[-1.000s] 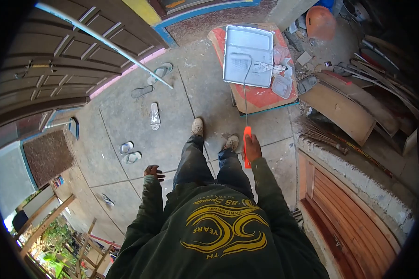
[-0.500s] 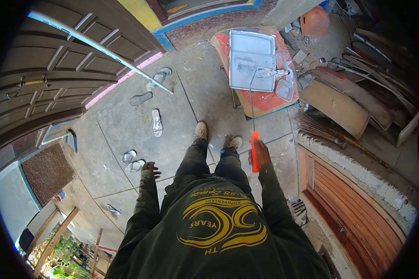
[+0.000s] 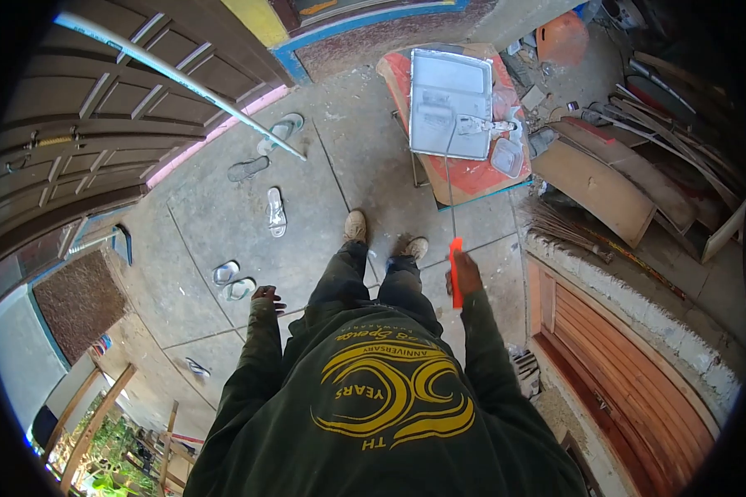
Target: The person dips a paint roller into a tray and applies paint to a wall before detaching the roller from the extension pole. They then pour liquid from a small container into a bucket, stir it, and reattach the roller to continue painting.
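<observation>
My right hand (image 3: 466, 275) is wrapped round the orange handle (image 3: 456, 273) of a paint roller. Its thin metal rod runs up to the roller head (image 3: 435, 114), which lies in a white paint tray (image 3: 450, 62). The tray rests on a small red and brown table (image 3: 460, 192). Beside the roller in the tray is a paint-covered brush (image 3: 474, 125), and a small clear plastic tub (image 3: 506, 157) sits at the tray's lower right corner. My left hand (image 3: 268, 299) hangs at my side with its fingers apart, holding nothing.
A long pale pole (image 3: 182, 81) slants across the upper left, before a brown panelled door (image 3: 99, 124). Several sandals, one a silver one (image 3: 275, 212), lie on the concrete floor. Wood boards (image 3: 597, 186) and sticks are piled at right, above a wooden shutter (image 3: 613, 356).
The view has shifted slightly. My right hand still holds the roller, its handle now a little lower and further right. The roller head remains in the tray.
</observation>
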`<state>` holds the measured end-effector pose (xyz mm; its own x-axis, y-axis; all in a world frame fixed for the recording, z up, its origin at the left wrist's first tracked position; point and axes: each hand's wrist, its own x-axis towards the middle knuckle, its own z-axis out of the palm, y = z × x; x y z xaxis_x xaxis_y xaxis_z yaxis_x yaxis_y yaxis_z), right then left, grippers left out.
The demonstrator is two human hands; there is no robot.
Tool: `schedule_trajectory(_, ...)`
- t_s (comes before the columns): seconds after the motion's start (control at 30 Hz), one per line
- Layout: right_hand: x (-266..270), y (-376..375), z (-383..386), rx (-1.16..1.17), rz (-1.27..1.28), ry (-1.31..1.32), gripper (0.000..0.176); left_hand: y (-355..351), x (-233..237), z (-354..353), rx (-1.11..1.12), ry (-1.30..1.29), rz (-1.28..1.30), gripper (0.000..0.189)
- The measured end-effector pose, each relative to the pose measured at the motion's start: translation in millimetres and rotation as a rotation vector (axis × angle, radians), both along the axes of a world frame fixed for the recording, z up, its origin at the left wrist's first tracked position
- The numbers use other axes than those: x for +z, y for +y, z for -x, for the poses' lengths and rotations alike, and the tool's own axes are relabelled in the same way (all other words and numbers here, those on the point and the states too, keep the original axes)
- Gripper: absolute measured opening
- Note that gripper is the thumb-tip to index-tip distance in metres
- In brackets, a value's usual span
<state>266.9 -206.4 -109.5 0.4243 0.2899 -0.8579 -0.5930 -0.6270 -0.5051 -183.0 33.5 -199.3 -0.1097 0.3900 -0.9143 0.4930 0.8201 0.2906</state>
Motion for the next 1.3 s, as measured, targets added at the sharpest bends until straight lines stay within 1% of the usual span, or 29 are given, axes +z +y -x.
schedule_trajectory(0.07, 13, -23, 20, 0.032, 0.019, 0.044, 0.044, -5, 0, 2, 0.045, 0.011, 0.015, 0.023)
schedule_trajectory(0.17, 10, -26, 12, 0.008, 0.033, 0.064, 0.045, -15, -2, 3, 0.060, 0.001, 0.033, 0.023)
schedule_trajectory(0.23, -8, -6, -14, 0.044, -0.036, 0.024, 0.042, -21, -7, -2, 0.008, 0.018, 0.051, 0.022)
schedule_trajectory(0.3, -11, 23, -35, -0.029, -0.047, 0.036, 0.041, -27, -10, -5, -0.053, 0.023, 0.054, 0.020)
schedule_trajectory(0.4, -9, 24, -38, -0.024, -0.018, 0.030, 0.042, -17, -4, -17, -0.067, 0.012, 0.010, 0.021)
schedule_trajectory(0.47, 2, -3, -18, 0.001, 0.001, 0.037, 0.042, -12, 0, -24, -0.027, 0.026, 0.008, 0.023)
schedule_trajectory(0.5, 9, -18, -5, 0.006, 0.010, 0.054, 0.042, -13, 1, -24, -0.015, -0.012, -0.022, 0.023)
schedule_trajectory(0.57, 20, -18, -2, 0.028, 0.018, 0.074, 0.042, -16, 6, -25, -0.015, -0.057, -0.072, 0.025)
schedule_trajectory(0.63, 29, -17, -2, -0.018, 0.019, 0.090, 0.039, -22, 5, -26, -0.010, -0.036, -0.051, 0.025)
schedule_trajectory(0.7, 10, -3, -20, 0.026, -0.054, 0.004, 0.037, -27, -5, -27, -0.039, 0.016, 0.003, 0.023)
schedule_trajectory(0.77, -9, 20, -40, 0.011, -0.036, -0.003, 0.036, -38, -11, -25, -0.086, 0.022, 0.008, 0.023)
schedule_trajectory(0.8, -7, 25, -43, 0.002, -0.039, -0.002, 0.036, -38, -12, -24, -0.126, 0.025, 0.001, 0.022)
schedule_trajectory(0.87, 9, 38, -50, 0.018, -0.050, -0.070, 0.033, -33, -8, -25, -0.124, 0.015, -0.004, 0.022)
schedule_trajectory(0.9, 18, 30, -44, 0.022, -0.049, -0.093, 0.031, -32, -7, -26, -0.109, 0.005, -0.003, 0.021)
schedule_trajectory(1.0, 52, -11, -16, 0.085, -0.019, -0.100, 0.030, -28, -3, -26, -0.048, -0.017, -0.029, 0.021)
schedule_trajectory(1.03, 62, -24, -7, 0.081, -0.002, -0.064, 0.030, -29, -2, -24, -0.031, -0.040, -0.032, 0.022)
schedule_trajectory(1.1, 79, -43, 9, 0.077, 0.019, -0.034, 0.030, -33, -10, -18, -0.021, -0.031, -0.011, 0.022)
schedule_trajectory(1.17, 89, -52, 20, 0.070, 0.056, 0.011, 0.029, -34, -16, -18, -0.022, -0.007, 0.035, 0.022)
schedule_trajectory(1.3, 90, -58, 25, 0.078, 0.070, 0.027, 0.028, -40, -19, -20, -0.037, 0.004, 0.066, 0.022)
